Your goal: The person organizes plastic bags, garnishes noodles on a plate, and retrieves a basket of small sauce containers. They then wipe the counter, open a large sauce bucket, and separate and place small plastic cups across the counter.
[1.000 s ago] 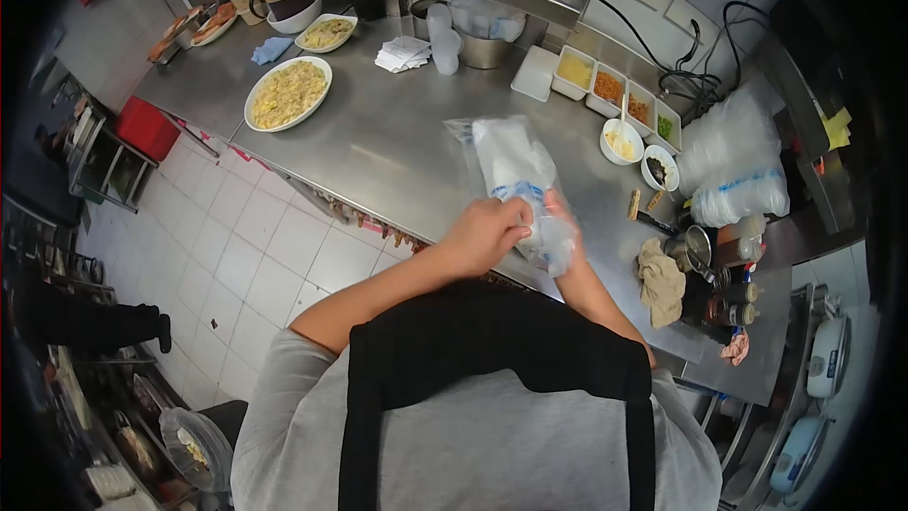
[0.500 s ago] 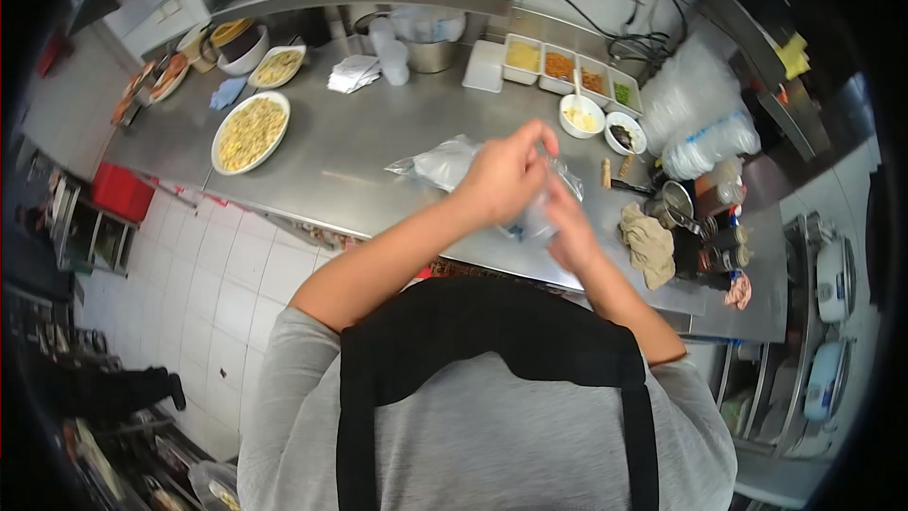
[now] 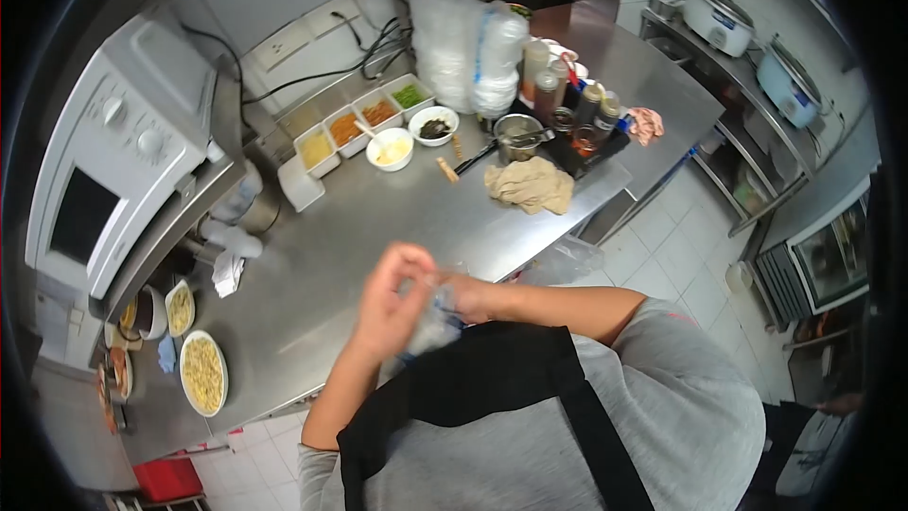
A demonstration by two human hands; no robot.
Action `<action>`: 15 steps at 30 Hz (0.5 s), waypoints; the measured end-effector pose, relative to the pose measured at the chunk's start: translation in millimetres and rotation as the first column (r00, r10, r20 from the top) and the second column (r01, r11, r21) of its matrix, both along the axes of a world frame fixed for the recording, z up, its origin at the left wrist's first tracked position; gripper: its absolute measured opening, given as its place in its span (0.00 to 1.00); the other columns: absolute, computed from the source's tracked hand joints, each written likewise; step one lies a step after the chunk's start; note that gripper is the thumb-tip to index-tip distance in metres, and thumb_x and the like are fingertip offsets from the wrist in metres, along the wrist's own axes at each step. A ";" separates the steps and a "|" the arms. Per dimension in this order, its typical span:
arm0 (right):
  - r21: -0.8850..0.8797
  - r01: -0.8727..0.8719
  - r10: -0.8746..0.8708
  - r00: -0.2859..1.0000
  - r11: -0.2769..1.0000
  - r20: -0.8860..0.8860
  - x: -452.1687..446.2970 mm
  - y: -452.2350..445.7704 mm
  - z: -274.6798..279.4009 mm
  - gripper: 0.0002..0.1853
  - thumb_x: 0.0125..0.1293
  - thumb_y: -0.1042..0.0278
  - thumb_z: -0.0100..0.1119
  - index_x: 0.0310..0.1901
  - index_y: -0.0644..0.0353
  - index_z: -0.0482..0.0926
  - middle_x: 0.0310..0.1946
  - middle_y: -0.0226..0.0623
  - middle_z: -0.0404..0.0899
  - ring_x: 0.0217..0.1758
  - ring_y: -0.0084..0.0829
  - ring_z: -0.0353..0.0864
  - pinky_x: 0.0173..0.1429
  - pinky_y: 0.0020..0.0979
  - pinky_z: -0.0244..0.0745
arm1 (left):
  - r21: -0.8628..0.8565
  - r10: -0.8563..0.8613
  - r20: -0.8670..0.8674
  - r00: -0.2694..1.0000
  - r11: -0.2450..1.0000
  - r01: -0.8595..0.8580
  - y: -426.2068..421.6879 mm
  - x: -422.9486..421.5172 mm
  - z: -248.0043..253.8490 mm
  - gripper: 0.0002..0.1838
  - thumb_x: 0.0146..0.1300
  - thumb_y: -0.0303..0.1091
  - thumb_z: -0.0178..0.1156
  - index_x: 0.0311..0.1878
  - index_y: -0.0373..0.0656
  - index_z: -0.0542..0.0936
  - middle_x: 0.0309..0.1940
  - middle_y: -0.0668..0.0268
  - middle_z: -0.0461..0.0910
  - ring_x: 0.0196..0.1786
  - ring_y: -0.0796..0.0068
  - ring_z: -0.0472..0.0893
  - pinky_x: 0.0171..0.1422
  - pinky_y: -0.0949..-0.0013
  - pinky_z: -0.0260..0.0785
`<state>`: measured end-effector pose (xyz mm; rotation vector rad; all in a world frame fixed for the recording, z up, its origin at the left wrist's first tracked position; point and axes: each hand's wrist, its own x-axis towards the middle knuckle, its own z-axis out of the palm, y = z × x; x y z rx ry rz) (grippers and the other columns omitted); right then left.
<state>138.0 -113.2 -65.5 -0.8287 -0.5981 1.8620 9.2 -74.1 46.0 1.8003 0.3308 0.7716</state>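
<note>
A clear plastic bag (image 3: 437,325) with blue print hangs between my hands, close against the black apron at the counter's front edge. My left hand (image 3: 392,295) is raised at its left side, fingers curled in at the top of the bag and slightly blurred. Against the bag's right side, my right hand (image 3: 467,297) has its fingers closed on the plastic; its fingertips are partly hidden. What is inside the bag cannot be made out.
Topping tubs (image 3: 342,129), two small bowls (image 3: 389,149), a beige cloth (image 3: 530,185) and sauce bottles (image 3: 546,95) stand on the steel counter (image 3: 322,274). Plates of yellow food (image 3: 202,374) lie left. Wrapped plastic containers (image 3: 445,47) stand at the back. Rice cookers (image 3: 719,19) sit on a shelf.
The view has swung right, bringing the rice cookers and a fridge into fuller sight. The bag, earlier stretched out over the counter, is now bunched close to the apron between my hands.
</note>
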 end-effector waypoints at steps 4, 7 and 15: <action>0.264 -0.116 -0.061 0.813 0.958 0.580 18.4 -25.1 7.2 0.18 0.66 0.64 0.49 0.54 0.62 0.71 0.51 0.42 0.76 0.52 0.37 0.77 0.58 0.40 0.72 | 0.072 -0.294 -0.055 0.954 0.952 0.297 -45.4 53.8 7.0 0.06 0.61 0.21 0.54 0.40 0.41 0.72 0.26 0.71 0.71 0.28 0.80 0.69 0.38 0.74 0.64; 0.265 -0.089 -0.071 0.839 0.960 0.540 46.8 -53.9 1.4 0.19 0.66 0.62 0.50 0.55 0.63 0.71 0.52 0.45 0.75 0.54 0.40 0.76 0.59 0.39 0.71 | 0.161 -0.382 -0.110 0.918 0.904 0.396 -70.3 85.9 9.0 0.05 0.61 0.21 0.54 0.39 0.41 0.72 0.26 0.68 0.71 0.27 0.77 0.70 0.35 0.72 0.64; 0.300 -0.174 -0.201 0.433 0.938 0.879 176.0 -138.8 28.4 0.25 0.64 0.58 0.54 0.58 0.66 0.69 0.55 0.53 0.72 0.57 0.48 0.72 0.62 0.38 0.67 | 0.088 -0.148 -0.009 0.989 0.985 0.149 -132.5 175.6 -1.4 0.05 0.64 0.21 0.54 0.40 0.41 0.71 0.31 0.72 0.70 0.34 0.85 0.70 0.39 0.79 0.62</action>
